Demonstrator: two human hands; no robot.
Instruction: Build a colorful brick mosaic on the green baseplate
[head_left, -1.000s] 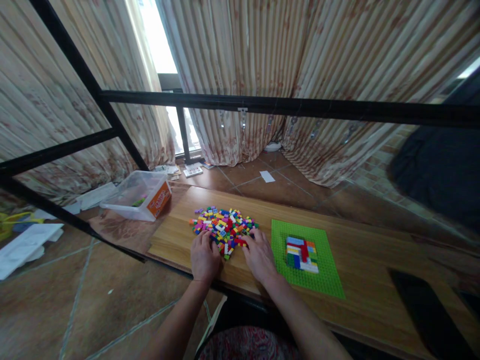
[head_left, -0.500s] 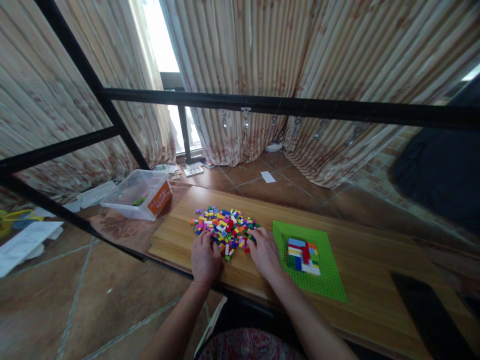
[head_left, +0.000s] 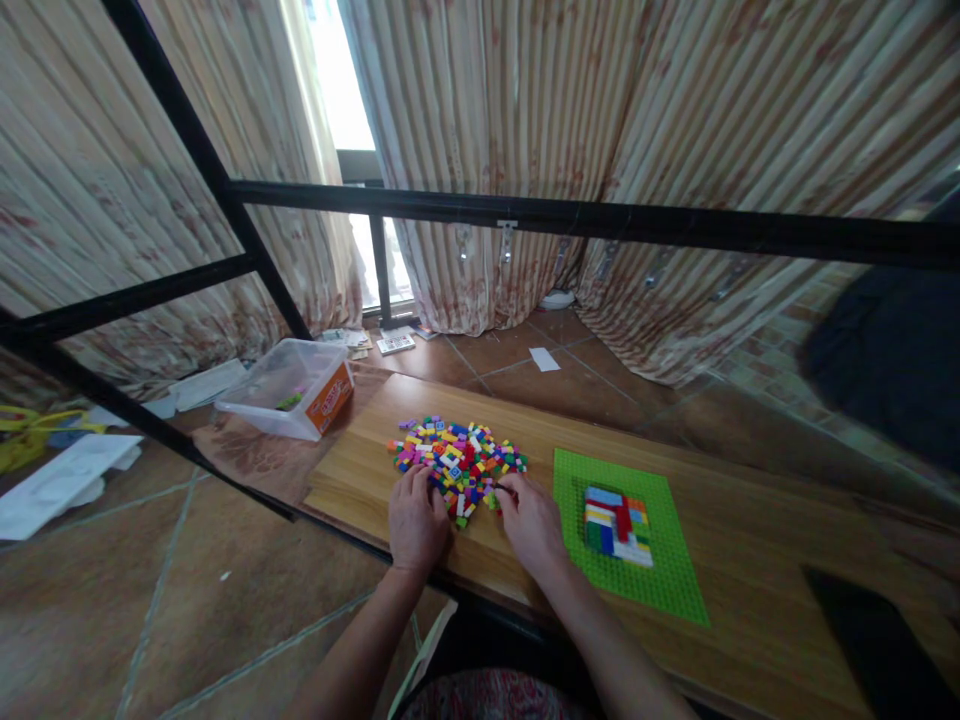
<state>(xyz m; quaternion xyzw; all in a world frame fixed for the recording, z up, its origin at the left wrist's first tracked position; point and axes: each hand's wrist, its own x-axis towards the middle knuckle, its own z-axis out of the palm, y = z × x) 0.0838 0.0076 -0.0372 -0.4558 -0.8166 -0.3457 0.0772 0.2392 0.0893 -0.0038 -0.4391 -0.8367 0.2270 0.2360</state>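
A loose pile of small colourful toy building bricks (head_left: 466,458) lies on the wooden table. My left hand (head_left: 418,520) rests at the near left edge of the pile, its bent fingers touching bricks, thumb apart from them. At the near right edge is my right hand (head_left: 531,520), its fingers curled in and the thumb close to the forefinger. Whatever sits between those fingertips is too small to make out. To the right lies a green baseplate (head_left: 675,560) bearing a low block of joined bricks (head_left: 622,520), with red, white, blue and yellow among them.
A clear plastic box (head_left: 262,410) with an orange label stands beyond the table's left end. A dark flat object (head_left: 870,630) lies on the table (head_left: 750,560) at right. Black metal bars (head_left: 420,203) cross in front of the curtains. White trays (head_left: 67,480) lie on the floor.
The view has shifted slightly, so everything sits a little further right. My right hand's fingers have drawn closer together at the pile's edge. My left hand stays by the bricks.
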